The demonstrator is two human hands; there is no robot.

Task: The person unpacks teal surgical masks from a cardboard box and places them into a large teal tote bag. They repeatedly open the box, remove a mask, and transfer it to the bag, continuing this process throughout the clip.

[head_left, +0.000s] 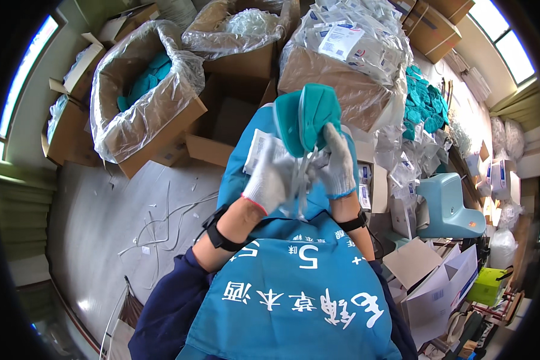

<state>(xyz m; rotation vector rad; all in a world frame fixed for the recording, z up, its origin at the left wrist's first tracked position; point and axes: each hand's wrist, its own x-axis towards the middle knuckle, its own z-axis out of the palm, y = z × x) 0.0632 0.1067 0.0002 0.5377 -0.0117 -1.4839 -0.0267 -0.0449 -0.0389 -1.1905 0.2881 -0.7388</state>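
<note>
Two teal cup-shaped face masks point(316, 114), one overlapping the other, stand upright before my apron, with white straps hanging below them. My right hand point(337, 163), in a white knit glove with a blue cuff, grips their lower right edge. Close by on the left is my left hand point(266, 185), gloved with a red cuff, beside the hanging straps point(300, 180). Motion smears its fingers, so whether it holds the straps is unclear. A white printed packet point(258, 149) lies on the blue apron over my lap, partly behind my left hand.
A plastic-lined carton point(147, 129) with teal masks stands front left, an open carton point(222, 117) beside it. Ahead, a big box point(336, 84) overflows with clear packets. More teal masks point(425, 102) are heaped at right, near a light-blue plastic chair point(447, 207). Strapping strips point(165, 222) litter the floor.
</note>
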